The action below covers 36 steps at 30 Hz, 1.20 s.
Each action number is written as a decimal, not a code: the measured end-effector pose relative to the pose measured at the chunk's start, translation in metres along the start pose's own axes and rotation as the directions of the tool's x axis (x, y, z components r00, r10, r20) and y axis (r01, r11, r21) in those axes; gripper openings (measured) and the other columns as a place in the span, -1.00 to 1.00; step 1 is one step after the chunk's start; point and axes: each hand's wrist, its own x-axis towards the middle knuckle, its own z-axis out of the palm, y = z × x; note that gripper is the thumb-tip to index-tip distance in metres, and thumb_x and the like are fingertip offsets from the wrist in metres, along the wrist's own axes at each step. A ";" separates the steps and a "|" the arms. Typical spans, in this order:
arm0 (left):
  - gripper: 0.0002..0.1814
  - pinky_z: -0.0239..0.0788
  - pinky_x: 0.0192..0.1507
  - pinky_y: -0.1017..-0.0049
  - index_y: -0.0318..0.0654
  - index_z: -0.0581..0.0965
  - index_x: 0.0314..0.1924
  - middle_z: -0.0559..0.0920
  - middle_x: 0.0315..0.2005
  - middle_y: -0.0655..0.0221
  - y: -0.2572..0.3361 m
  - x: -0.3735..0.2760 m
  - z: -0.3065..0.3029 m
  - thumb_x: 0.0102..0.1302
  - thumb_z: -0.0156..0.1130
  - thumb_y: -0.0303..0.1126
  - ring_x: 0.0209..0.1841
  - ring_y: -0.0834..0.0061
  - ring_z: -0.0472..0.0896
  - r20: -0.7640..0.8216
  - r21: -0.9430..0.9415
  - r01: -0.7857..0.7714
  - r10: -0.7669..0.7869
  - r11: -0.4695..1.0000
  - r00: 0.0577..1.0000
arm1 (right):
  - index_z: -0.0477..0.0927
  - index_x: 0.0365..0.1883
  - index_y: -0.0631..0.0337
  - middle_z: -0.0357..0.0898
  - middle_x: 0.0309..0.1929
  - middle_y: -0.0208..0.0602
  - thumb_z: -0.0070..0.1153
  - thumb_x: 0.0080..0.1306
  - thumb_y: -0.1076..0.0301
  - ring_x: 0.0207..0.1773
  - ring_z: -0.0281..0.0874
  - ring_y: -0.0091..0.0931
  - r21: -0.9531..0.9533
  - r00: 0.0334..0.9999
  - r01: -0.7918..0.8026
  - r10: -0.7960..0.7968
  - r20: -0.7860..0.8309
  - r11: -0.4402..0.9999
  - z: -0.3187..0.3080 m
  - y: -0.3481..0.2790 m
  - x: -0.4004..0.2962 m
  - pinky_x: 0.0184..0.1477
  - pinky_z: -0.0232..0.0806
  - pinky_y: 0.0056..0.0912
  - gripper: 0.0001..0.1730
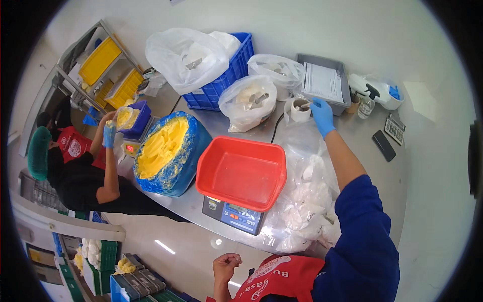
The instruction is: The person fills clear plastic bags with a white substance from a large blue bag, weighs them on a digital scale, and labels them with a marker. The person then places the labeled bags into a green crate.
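Observation:
My right hand, in a blue glove, reaches across the steel table to a white cup; its fingers pinch the end of a light-coloured handle that rests in the cup. Bare, my left hand hangs by the table's front edge with curled fingers; whether anything is in it I cannot tell. Between the hands, an empty red plastic tub sits tilted on a digital scale. Bags of white powder lie right of the tub. Behind it stand open bags with metal scoops.
A blue-lined tub of yellow fat stands left. Beyond are a blue crate and a grey tray with papers. A spray bottle, calculator and phone lie right. A co-worker handles yellow fat at left.

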 end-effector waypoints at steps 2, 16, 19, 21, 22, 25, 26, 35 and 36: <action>-0.89 0.53 -0.30 0.57 -0.44 0.67 -0.20 0.73 -0.44 0.26 -0.007 0.004 0.002 0.35 0.32 -0.51 -0.37 0.56 0.69 0.037 0.000 -0.035 0.035 0.999 0.999 | 0.62 0.11 0.38 0.70 0.00 -0.11 0.22 0.29 0.38 0.01 0.65 -0.41 0.019 0.999 0.009 -0.009 0.038 1.000 -0.024 -0.020 -0.012 0.08 0.46 -0.34 -0.57; -0.77 0.42 -0.27 0.58 -0.32 0.57 0.00 0.66 -0.34 0.38 0.022 0.028 0.061 0.37 0.26 -0.45 -0.31 0.63 0.58 0.231 0.162 -0.298 0.257 0.941 0.939 | 0.64 0.07 0.31 0.69 -0.03 -0.28 0.16 0.38 0.34 -0.02 0.62 -0.48 -0.143 0.941 -0.337 0.331 -0.065 0.931 -0.337 -0.083 -0.248 0.08 0.42 -0.41 -0.65; -0.69 0.50 -0.13 0.50 -0.34 0.54 0.07 0.68 -0.15 0.28 0.028 0.018 0.094 0.35 0.27 -0.47 -0.14 0.54 0.64 0.375 0.151 -0.410 0.332 0.899 0.866 | 0.64 0.08 0.29 0.70 -0.01 -0.20 0.22 0.32 0.28 0.04 0.64 -0.40 -0.429 0.916 -0.389 0.389 -0.091 0.815 -0.401 -0.047 -0.311 0.14 0.42 -0.35 -0.59; -0.63 0.53 -0.05 0.46 -0.34 0.50 0.13 0.67 -0.04 0.24 0.030 0.017 0.105 0.35 0.27 -0.49 -0.03 0.47 0.65 0.497 0.267 -0.434 0.263 0.860 0.827 | 0.64 0.10 0.28 0.70 0.00 -0.14 0.26 0.26 0.24 0.08 0.64 -0.35 -0.544 0.900 -0.382 0.434 -0.037 0.747 -0.426 -0.037 -0.338 0.17 0.42 -0.31 -0.54; -0.51 0.54 -0.03 0.43 -0.33 0.42 0.24 0.63 0.05 0.19 0.032 0.017 0.113 0.34 0.29 -0.46 0.00 0.41 0.65 0.534 0.331 -0.408 0.188 0.851 0.824 | 0.64 0.10 0.27 0.70 0.00 -0.13 0.26 0.25 0.23 0.08 0.64 -0.35 -0.544 0.896 -0.363 0.443 0.018 0.757 -0.429 -0.038 -0.345 0.16 0.43 -0.31 -0.52; -0.40 0.55 -0.04 0.43 -0.35 0.35 0.31 0.55 0.16 0.12 0.040 0.004 0.151 0.33 0.33 -0.40 0.01 0.37 0.65 0.352 0.338 -0.492 0.377 0.802 0.857 | 0.64 0.11 0.25 0.68 0.03 -0.10 0.28 0.23 0.20 0.08 0.65 -0.33 -0.517 0.890 -0.285 0.423 0.170 0.807 -0.416 -0.040 -0.351 0.15 0.45 -0.30 -0.49; -0.35 0.53 -0.04 0.38 -0.38 0.35 0.32 0.48 0.22 0.07 0.047 -0.001 0.167 0.31 0.38 -0.34 0.00 0.30 0.66 0.245 0.320 -0.532 0.474 0.784 0.846 | 0.63 0.12 0.25 0.67 0.04 -0.09 0.29 0.23 0.20 0.09 0.64 -0.32 -0.494 0.895 -0.249 0.393 0.210 0.833 -0.404 -0.037 -0.350 0.15 0.45 -0.30 -0.49; -0.12 0.40 0.18 0.17 -0.30 0.27 0.39 0.43 0.25 -0.08 0.075 0.064 0.285 0.17 0.46 -0.12 0.16 -0.08 0.54 0.006 0.702 -0.350 0.486 0.620 0.874 | 0.59 -0.15 0.34 0.59 -0.25 -0.06 0.35 0.26 0.08 -0.16 0.59 -0.35 -0.296 0.874 0.017 0.129 0.469 0.955 -0.240 -0.052 -0.361 -0.08 0.43 -0.25 -0.54; -0.08 0.39 0.20 0.16 -0.30 0.25 0.40 0.43 0.23 -0.11 0.077 0.065 0.298 0.12 0.49 -0.15 0.16 -0.10 0.53 -0.063 0.759 -0.281 0.496 0.587 0.866 | 0.59 -0.22 0.35 0.58 -0.30 -0.08 0.34 0.26 0.09 -0.18 0.58 -0.37 -0.255 0.897 0.024 0.091 0.432 0.967 -0.240 -0.055 -0.363 -0.11 0.42 -0.26 -0.56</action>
